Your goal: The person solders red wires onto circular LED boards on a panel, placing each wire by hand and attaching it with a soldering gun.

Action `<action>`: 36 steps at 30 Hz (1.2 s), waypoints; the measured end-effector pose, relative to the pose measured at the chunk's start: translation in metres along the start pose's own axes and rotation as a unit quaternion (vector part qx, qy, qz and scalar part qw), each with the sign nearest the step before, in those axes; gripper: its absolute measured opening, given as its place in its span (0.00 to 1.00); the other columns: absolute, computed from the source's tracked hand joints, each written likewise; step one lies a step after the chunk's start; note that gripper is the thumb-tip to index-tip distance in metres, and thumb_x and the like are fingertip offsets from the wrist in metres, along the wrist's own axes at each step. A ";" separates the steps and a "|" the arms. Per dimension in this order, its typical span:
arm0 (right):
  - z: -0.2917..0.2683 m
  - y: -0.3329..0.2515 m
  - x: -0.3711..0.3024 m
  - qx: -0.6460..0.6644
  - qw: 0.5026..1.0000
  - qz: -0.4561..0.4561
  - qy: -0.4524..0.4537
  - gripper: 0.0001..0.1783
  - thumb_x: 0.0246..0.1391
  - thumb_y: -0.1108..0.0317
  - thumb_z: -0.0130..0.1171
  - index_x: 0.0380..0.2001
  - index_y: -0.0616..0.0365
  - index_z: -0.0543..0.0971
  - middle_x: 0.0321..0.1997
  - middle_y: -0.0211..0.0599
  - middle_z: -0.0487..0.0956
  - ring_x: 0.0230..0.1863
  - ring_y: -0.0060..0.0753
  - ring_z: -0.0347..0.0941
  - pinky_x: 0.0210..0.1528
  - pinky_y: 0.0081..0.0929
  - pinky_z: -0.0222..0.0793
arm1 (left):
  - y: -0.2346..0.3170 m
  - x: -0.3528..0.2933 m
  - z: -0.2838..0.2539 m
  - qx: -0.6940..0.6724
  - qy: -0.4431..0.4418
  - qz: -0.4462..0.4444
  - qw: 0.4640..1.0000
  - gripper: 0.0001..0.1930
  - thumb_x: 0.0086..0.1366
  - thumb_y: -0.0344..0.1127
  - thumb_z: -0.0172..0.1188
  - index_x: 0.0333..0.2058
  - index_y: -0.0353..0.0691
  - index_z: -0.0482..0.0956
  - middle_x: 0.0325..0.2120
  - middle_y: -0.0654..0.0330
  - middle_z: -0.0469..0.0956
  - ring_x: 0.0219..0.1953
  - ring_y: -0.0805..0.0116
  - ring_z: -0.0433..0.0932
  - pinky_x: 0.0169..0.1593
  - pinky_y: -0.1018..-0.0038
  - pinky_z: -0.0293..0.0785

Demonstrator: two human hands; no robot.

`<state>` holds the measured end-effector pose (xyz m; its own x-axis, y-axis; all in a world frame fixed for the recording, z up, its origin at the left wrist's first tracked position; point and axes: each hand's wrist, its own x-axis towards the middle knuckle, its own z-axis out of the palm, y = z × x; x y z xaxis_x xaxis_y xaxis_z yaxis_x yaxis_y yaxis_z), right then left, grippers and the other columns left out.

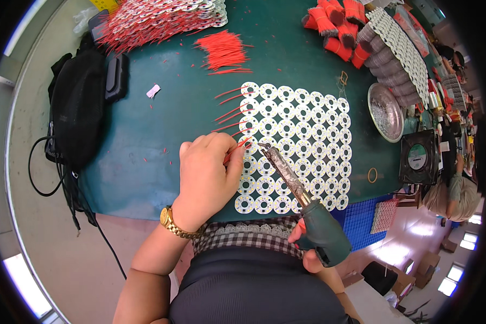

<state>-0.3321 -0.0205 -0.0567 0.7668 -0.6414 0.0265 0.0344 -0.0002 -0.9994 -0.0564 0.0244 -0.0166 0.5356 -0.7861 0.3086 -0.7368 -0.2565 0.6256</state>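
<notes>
Left hand [206, 173] pinches a red wire [235, 150] against the panel of round boards [302, 135]; right hand [308, 245] grips the soldering iron [294, 186]. Five upper rows look wired, lower rows bare.

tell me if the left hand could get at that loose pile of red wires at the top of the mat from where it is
Probably yes. The left hand is pinching a red wire at the panel of round boards, and the green mat between it and the loose red wire pile looks bare but for wire scraps.
</notes>
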 end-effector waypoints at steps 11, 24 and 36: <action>0.001 -0.008 0.002 -0.068 0.994 0.088 0.003 0.39 0.46 0.37 0.64 0.45 0.63 0.73 0.30 0.37 0.76 0.28 0.25 0.70 0.28 0.21 0.64 | -0.002 0.000 -0.002 0.007 -0.027 -0.003 1.000 0.05 0.56 0.29 0.62 0.25 0.41 0.74 0.21 0.63 0.72 0.26 0.64 0.70 0.36 0.68 0.58; -0.001 0.010 -0.008 -0.111 0.994 0.021 0.008 0.34 0.46 0.43 0.67 0.40 0.65 0.73 0.31 0.39 0.74 0.28 0.28 0.70 0.29 0.23 0.66 | -0.001 -0.001 0.003 0.049 -0.008 0.031 0.998 0.06 0.56 0.28 0.62 0.25 0.43 0.72 0.22 0.64 0.73 0.27 0.63 0.71 0.36 0.67 0.58; 0.008 -0.017 0.001 0.133 0.979 0.086 0.129 0.27 0.29 0.58 0.75 0.32 0.64 0.78 0.27 0.34 0.76 0.28 0.28 0.71 0.31 0.24 0.67 | -0.004 -0.003 0.000 -0.106 0.035 -0.047 0.993 0.06 0.56 0.30 0.65 0.24 0.42 0.76 0.19 0.64 0.72 0.22 0.67 0.71 0.33 0.70 0.60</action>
<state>-0.3263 -0.0151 -0.0390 0.5893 -0.7873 -0.1815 0.1119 0.3020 -0.9467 -0.0552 0.0280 -0.0202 0.6300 -0.7219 0.2864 -0.5831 -0.1961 0.7884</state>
